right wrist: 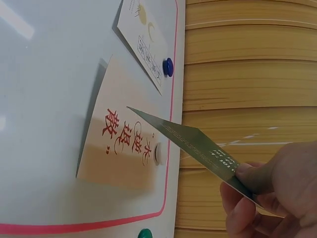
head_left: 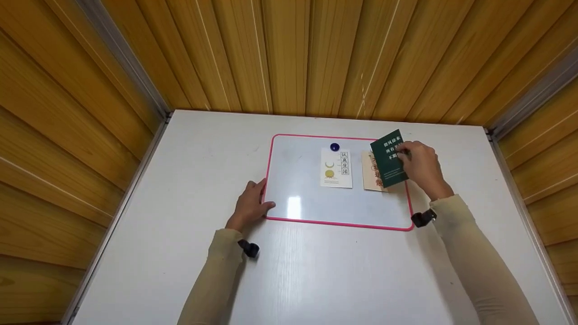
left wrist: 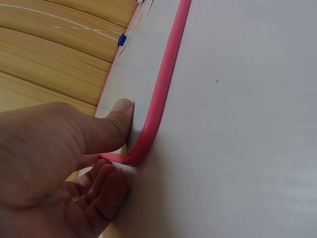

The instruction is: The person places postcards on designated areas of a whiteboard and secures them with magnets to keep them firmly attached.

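Observation:
My right hand (head_left: 423,169) pinches a dark green card (head_left: 389,164) with white characters between thumb and fingers. The card is tilted above the right part of a pink-framed whiteboard (head_left: 293,192). Partly behind it in the head view is a beige card (right wrist: 121,134) with red characters, which lies on the board beside a pale round magnet (right wrist: 158,153). A white card (head_left: 336,168) with a yellow moon drawing lies to its left, below a blue magnet (head_left: 334,147). At the board's lower left corner, my left hand (head_left: 249,205) grips the frame, thumb over the front.
The board lies on a white table (head_left: 289,271) bounded by wood-look panels (head_left: 289,58) at the back and sides. Near the board's right edge a green magnet (right wrist: 145,234) shows in the right wrist view. A bright reflection sits on the lower left of the board.

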### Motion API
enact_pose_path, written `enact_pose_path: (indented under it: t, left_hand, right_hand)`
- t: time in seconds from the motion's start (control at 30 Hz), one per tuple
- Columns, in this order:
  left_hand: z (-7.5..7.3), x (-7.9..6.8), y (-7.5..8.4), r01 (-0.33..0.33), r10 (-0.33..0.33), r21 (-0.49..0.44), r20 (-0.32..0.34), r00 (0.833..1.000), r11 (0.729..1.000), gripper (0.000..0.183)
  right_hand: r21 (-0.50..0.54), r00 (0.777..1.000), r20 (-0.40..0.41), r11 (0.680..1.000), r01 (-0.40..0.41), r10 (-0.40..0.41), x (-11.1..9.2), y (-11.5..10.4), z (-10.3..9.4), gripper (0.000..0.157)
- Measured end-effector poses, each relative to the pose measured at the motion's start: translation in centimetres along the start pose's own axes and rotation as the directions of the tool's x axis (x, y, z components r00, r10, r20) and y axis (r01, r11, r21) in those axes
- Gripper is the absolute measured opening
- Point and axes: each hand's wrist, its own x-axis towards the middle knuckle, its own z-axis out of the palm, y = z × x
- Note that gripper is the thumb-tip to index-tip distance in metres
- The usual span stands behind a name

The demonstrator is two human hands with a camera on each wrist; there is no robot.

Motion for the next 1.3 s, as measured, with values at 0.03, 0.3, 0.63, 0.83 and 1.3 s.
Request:
enact_pose_path:
  t: [0.03, 0.3, 0.63, 0.83, 1.3]
  left_hand:
    - [0.0, 0.0, 0.0, 0.001, -0.001, -0.002, 0.000, 1.000, 1.000, 0.082]
    - [0.0, 0.0, 0.0, 0.003, -0.003, 0.002, -0.002, 1.000, 1.000, 0.082]
    - [0.0, -0.2, 0.2, 0.014, -0.014, -0.014, -0.015, 1.000, 1.000, 0.081]
    - [-0.1, -0.2, 0.2, 0.014, -0.014, -0.013, -0.012, 1.000, 1.000, 0.081]
    - [-0.1, -0.1, -0.4, 0.020, -0.020, -0.002, -0.008, 1.000, 1.000, 0.081]
  right_hand:
    - [0.001, 1.000, 0.001, 1.000, 0.003, -0.003, 0.1, -0.2, 0.1, 0.027]
    - [0.037, 1.000, 0.015, 0.999, 0.008, -0.008, 0.6, -1.4, 1.0, 0.027]
    - [0.062, 0.999, 0.032, 0.998, 0.033, -0.035, 1.2, -3.6, 2.4, 0.026]
    - [0.090, 0.998, 0.051, 0.995, 0.032, -0.037, 1.8, -5.1, 3.5, 0.026]
    - [0.135, 0.995, 0.077, 0.990, 0.047, -0.058, 2.8, -8.2, 6.2, 0.026]
